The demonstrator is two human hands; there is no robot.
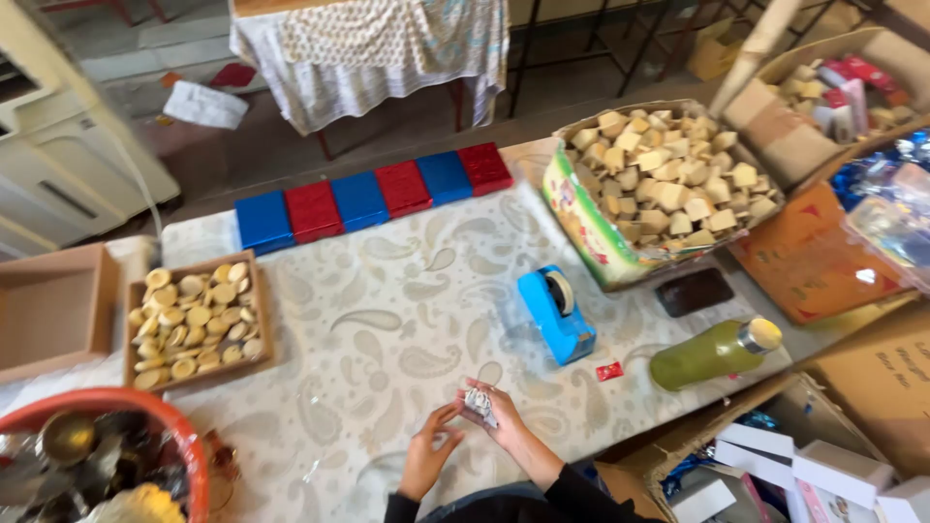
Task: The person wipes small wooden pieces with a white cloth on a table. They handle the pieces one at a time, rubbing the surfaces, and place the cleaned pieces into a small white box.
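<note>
watching the head cam feed, i saw the right hand [496, 415] pinching a small shiny wrapped piece [480, 401] low over the near edge of the desk [387, 320], fingers clamped on it. the left hand [426, 455] sat just beside it, fingertips curled toward the piece, and i couldn't tell if they actually touched. the piece looked crinkly, silvery-clear, like film bunched round something small. my guess was it was held up off the cloth so both hands could get round it. a blue tape dispenser [555, 312] stood near, a green bottle [712, 353] lay to the right, and a tray of round yellow pieces [194, 320] sat well to the left.
</note>
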